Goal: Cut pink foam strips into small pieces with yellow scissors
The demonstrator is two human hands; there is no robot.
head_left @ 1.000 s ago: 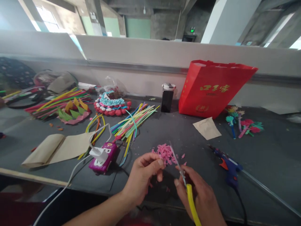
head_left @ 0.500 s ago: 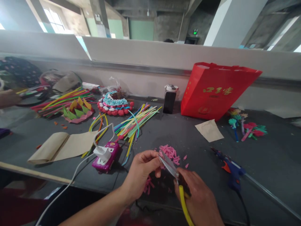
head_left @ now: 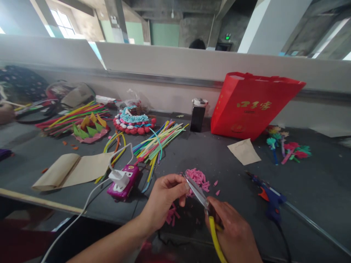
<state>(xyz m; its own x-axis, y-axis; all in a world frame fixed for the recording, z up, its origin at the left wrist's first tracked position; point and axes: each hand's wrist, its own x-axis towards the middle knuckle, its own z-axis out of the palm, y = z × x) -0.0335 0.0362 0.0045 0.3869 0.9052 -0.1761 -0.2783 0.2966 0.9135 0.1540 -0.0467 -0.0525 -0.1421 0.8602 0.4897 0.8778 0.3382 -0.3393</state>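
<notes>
Yellow-handled scissors (head_left: 200, 197) pointing toward upper left at lower centre of frame; right hand (head_left: 234, 228) gripping handles. Left hand (head_left: 164, 193) pinching thumb to forefinger beside blade tips; cannot tell whether holding anything. Pink strips (head_left: 199, 177) lying heaped just beyond blades. Lower right, blue glue gun (head_left: 274, 200) resting.

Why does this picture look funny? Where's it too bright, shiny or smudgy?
In the head view, the window at upper left glows nearly white; in the head view, the scissors gleam along their blades; in the head view, a co-worker's hand at the left edge looks smudgy; in the head view, the red bag looks slanted, perhaps from a wide lens.
</notes>
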